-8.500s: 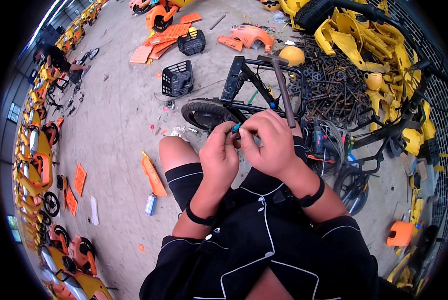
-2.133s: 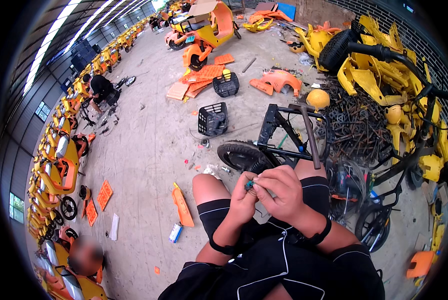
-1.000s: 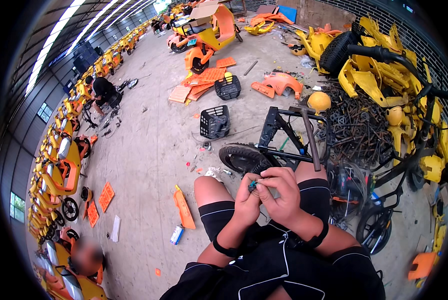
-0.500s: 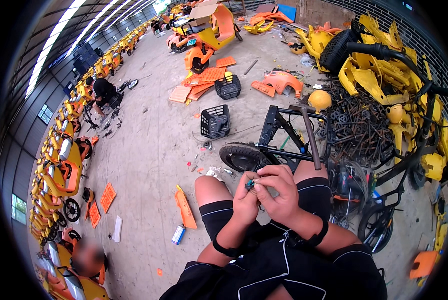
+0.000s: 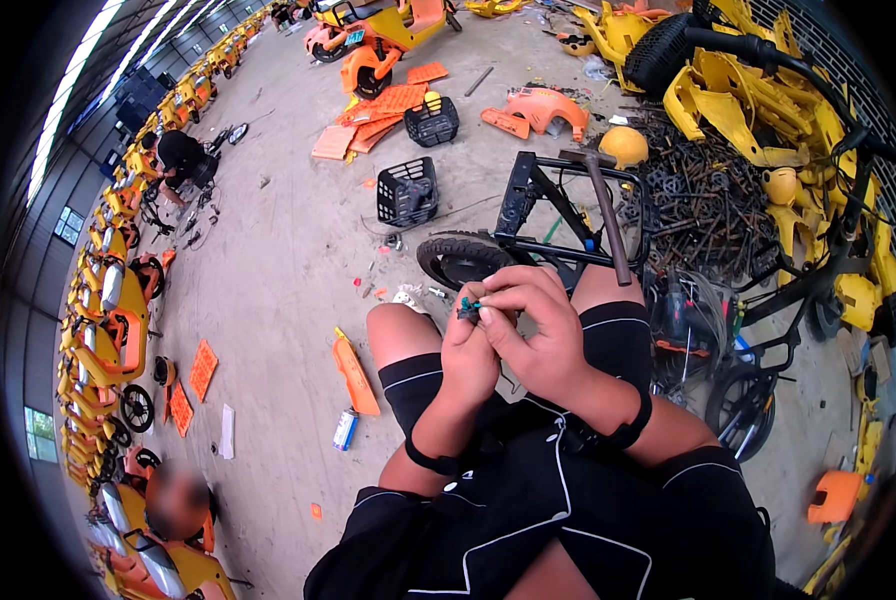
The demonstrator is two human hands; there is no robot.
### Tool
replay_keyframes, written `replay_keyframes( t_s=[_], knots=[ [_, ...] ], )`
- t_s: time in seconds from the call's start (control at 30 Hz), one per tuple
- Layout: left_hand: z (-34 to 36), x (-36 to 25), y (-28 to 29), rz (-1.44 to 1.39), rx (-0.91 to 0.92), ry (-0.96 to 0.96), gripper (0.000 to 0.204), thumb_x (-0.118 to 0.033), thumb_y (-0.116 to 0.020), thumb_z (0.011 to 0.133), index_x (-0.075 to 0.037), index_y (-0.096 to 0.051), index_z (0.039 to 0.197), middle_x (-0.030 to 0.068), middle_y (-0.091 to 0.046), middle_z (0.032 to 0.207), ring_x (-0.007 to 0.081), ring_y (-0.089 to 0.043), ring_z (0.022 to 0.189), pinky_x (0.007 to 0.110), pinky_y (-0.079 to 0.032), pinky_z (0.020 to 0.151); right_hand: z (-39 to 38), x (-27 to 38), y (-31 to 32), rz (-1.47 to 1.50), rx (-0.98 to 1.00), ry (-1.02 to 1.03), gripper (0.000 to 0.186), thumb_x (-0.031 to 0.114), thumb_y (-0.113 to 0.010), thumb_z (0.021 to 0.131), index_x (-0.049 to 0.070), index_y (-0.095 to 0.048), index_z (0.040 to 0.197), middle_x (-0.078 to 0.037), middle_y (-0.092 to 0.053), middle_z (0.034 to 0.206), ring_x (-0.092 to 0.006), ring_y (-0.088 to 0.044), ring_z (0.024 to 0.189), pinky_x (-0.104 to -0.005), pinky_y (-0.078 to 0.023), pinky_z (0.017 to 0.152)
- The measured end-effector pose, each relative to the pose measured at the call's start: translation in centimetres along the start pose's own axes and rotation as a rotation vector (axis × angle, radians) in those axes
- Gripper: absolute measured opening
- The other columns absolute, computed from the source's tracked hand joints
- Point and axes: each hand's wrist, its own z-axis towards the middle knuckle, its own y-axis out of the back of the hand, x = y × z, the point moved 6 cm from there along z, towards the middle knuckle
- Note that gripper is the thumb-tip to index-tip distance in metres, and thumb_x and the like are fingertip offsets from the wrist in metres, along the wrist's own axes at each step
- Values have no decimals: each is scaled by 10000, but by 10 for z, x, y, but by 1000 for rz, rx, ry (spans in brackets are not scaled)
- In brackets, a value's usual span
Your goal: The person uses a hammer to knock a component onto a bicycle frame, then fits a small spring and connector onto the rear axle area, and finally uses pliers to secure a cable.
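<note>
A small dark-and-green piece [image 5: 470,309], perhaps a wire connector, sits at my fingertips above my lap; it is too small to tell its kind. My left hand [image 5: 465,355] is closed around its lower side, thumb up. From the right, my right hand [image 5: 536,318] pinches it with thumb and forefinger. A thin dark wire [image 5: 511,384] hangs below the hands. Just beyond them stands a black vehicle frame [image 5: 515,205] with a tyred wheel [image 5: 458,260]. A hammer with a brown handle [image 5: 609,225] rests on that frame.
Black baskets [image 5: 408,192] and orange panels [image 5: 383,105] lie ahead. Dark metal parts [image 5: 703,200] and yellow body panels [image 5: 738,100] are heaped to the right. Left are an orange strip [image 5: 354,375], a blue-white container [image 5: 345,429], rows of yellow scooters [image 5: 118,330] and a crouching person [image 5: 178,160].
My view has shifted, so most of the floor scene sits higher and further left. Both hands still hold the small piece together, and more of its green part shows.
</note>
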Motion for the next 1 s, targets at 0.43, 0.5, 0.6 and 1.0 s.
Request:
replay_keyframes(
  t_s=[0.43, 0.5, 0.6, 1.0],
  knots=[
    [-1, -7, -1, 156, -78, 22, 116, -129, -494, 1025, -46, -501, 1106, -19, -495, 847, 50, -441, 725, 201, -377, 627, 11, 3, 6, -46, 21, 25, 97, 66, -723, 825, 50, -680, 910, -89, -682, 1014, -279, -608, 939, -377, -471, 842],
    [-2, -6, 0, 154, -63, 22, 127, -143, -501, 1031, -43, -504, 1109, -18, -499, 853, 50, -441, 723, 195, -370, 615, 10, 3, 6, -58, 52, 14, 98, 67, -732, 835, 44, -689, 920, -93, -678, 1041, -268, -609, 961, -360, -483, 847],
    [-2, -6, 1, 168, -51, 48, 139, -166, -509, 1041, -44, -506, 1108, -18, -499, 834, 49, -434, 680, 197, -351, 573, 11, 3, 10, -86, 66, 27, 96, 79, -737, 843, 39, -694, 919, -95, -677, 1052, -262, -611, 963, -350, -488, 847],
    [-3, 3, -6, -59, 154, 310, 156, -263, -476, 1076, -111, -508, 1055, -53, -371, 678, 52, -311, 542, 218, -250, 488, 33, 1, 17, -217, 140, 117, 94, 121, -725, 846, 41, -683, 872, -93, -665, 946, -290, -592, 879, -382, -480, 760]
  ],
)
